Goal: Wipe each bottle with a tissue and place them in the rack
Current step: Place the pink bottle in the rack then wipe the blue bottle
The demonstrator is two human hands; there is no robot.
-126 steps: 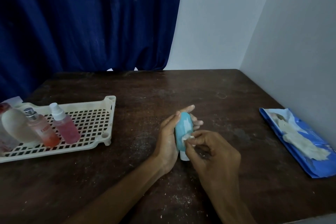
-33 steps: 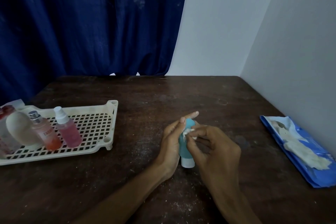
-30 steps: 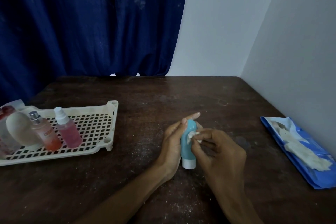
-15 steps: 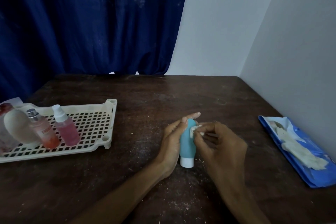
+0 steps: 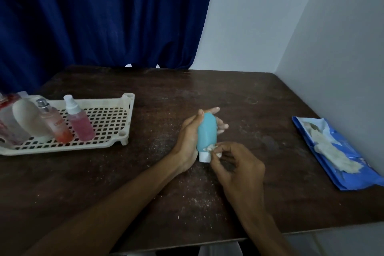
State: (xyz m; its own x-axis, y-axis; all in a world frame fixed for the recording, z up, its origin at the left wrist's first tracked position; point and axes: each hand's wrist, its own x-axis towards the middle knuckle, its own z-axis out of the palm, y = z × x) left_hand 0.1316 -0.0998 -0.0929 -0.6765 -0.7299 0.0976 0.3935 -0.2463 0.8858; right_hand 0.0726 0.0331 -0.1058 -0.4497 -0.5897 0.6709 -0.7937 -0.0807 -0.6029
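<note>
Near the middle of the dark wooden worktop (image 5: 207, 89), the left hand (image 5: 190, 139) gripped a teal bottle (image 5: 206, 131), the thumb lying along its left side and the fingers wrapped round behind, their tips showing past its right side. The bottle was tilted, with its white cap (image 5: 204, 157) pointing toward the near edge; whether the cap touched the worktop could not be told. The right hand (image 5: 239, 168), just to the right and nearer, pinched a small crumpled tissue (image 5: 209, 148) between thumb and fingertips and pressed it against the bottle's lower end, just above the cap. Well apart on the left stood a cream plastic rack (image 5: 116, 114) with a grid floor. In its left part stood a pink spray bottle (image 5: 80, 122), beside it an orange-tinted perfume bottle (image 5: 55, 124), then a white bottle (image 5: 29, 118), and at the frame's edge a clear bottle with red markings (image 5: 8, 118). On the right of the worktop, close to the pale wall (image 5: 332, 48), lay an opened blue tissue pack (image 5: 357, 176) with white tissue spilling from it. A dark blue curtain (image 5: 104, 16) hung behind the far edge. Pale crumbs speckled the worktop around both hands.
</note>
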